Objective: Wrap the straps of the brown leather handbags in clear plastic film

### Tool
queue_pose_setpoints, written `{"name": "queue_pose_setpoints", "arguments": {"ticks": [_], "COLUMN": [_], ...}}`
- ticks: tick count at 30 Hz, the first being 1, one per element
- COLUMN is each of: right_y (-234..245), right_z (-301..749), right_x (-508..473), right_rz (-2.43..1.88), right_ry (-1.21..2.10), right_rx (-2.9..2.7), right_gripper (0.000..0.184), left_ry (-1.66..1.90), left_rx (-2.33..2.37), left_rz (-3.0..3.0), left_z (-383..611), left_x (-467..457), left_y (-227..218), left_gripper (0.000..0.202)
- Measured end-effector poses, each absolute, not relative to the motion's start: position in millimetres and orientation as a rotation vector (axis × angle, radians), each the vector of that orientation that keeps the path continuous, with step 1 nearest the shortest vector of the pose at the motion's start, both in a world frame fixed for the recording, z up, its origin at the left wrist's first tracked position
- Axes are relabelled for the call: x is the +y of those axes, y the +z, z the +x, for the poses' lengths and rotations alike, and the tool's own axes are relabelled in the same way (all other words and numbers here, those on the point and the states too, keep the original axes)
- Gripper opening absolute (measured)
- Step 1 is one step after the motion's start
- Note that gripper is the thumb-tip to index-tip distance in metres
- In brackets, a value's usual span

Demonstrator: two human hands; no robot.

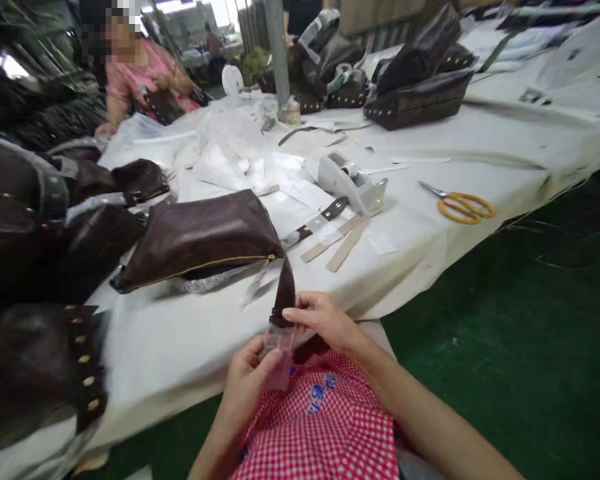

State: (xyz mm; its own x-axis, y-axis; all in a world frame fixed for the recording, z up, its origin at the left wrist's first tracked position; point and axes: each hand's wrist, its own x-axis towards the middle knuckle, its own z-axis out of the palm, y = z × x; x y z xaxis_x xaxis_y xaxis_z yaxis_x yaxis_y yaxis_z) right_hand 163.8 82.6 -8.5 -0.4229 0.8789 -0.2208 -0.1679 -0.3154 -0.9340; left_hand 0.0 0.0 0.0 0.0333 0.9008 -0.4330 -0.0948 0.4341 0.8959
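A dark brown leather pouch (207, 230) with a gold zipper lies on the table, and its leather strap (284, 287) hangs toward me over the front edge. My right hand (323, 319) pinches that strap near a dark loop at its lower part. Just below, my left hand (257, 370) is closed on a small clear plastic sleeve (279, 363), which meets the strap's end. How far the strap reaches into the plastic I cannot tell. Both hands are close together above a red checked apron (325, 420).
A tape dispenser (353, 183) and orange-handled scissors (463, 205) lie right of the pouch, near tan strips (347, 245) and a studded strap (315, 223). Dark leather bags (15, 227) crowd the left; more bags (420, 93) stand at the back. Another person (145, 80) works across the table.
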Motion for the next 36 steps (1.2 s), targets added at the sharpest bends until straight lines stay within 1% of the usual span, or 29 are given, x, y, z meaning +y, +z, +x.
{"name": "queue_pose_setpoints", "arguments": {"ticks": [7, 14, 17, 19, 22, 28, 31, 36], "right_y": [-7.7, -9.8, -10.9, -12.3, -13.9, -4.7, 1.3, 1.7], "right_z": [167.3, 169.2, 174.0, 179.0, 187.1, 188.5, 183.0, 181.5], "right_x": [84.8, 83.5, 81.8, 81.6, 81.3, 72.8, 68.0, 66.6], "right_rz": [-1.052, -0.990, -0.891, -0.881, -0.968, -1.030, -1.071, -1.080], "right_ry": [1.865, 1.943, 2.065, 2.074, 1.914, 1.337, 1.095, 0.889], "right_rx": [-1.191, -1.146, -1.109, -1.118, -1.182, -1.662, -1.813, -1.977], "right_gripper": [0.030, 0.035, 0.038, 0.039, 0.031, 0.015, 0.016, 0.009], "left_ry": [0.972, 0.986, 1.018, 1.039, 1.052, 1.035, 1.012, 1.026], "left_rx": [1.241, 1.163, 1.158, 1.160, 1.166, 1.171, 1.197, 1.242], "left_rz": [0.804, 0.726, 0.666, 0.639, 0.635, 0.688, 0.710, 0.726], "left_z": [4.2, 4.1, 7.2, 9.0, 10.0, 10.3, 11.8, 15.5], "left_x": [2.6, 4.4, 5.9, 7.1, 8.2, 8.5, 9.3, 10.4], "left_y": [-0.8, -1.3, 4.2, 6.1, 4.8, 2.2, 4.2, 6.5], "left_gripper": [0.028, 0.027, 0.030, 0.035, 0.046, 0.061, 0.064, 0.065]}}
